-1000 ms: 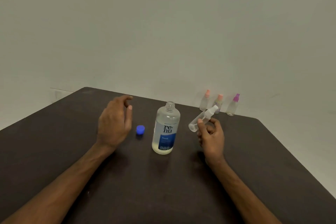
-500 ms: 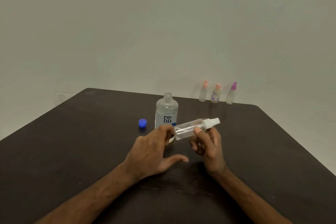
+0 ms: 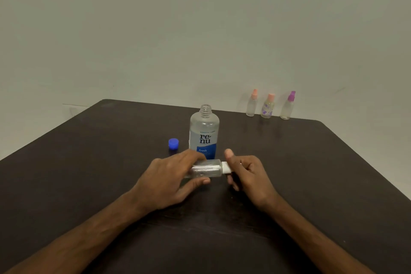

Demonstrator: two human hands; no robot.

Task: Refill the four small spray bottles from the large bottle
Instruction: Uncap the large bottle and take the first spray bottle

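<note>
Head view, the only one there is: a clear small spray bottle (image 3: 205, 169) is held sideways over the dark table (image 3: 89, 162), pretty much dead centre. Its body is gripped by the left hand (image 3: 171, 181), fingers draped over the top and thumb underneath. The white spray top (image 3: 226, 167) at its right end is pinched by the right hand (image 3: 249, 176), thumb sticking up and the other fingers curled in. So both hands are closed on the same little bottle, one at each end.

Right behind them the large bottle (image 3: 204, 133) is stood upright with its neck uncapped. A blue cap (image 3: 173, 143) is parked on the table just left of it, not touching.

Over at the far edge, against the wall (image 3: 200, 29), three more are lined up upright: a peach-topped bottle (image 3: 252, 104), a flower-printed bottle (image 3: 267, 107) and a purple-topped bottle (image 3: 288, 107). How full those are can't be made out.
</note>
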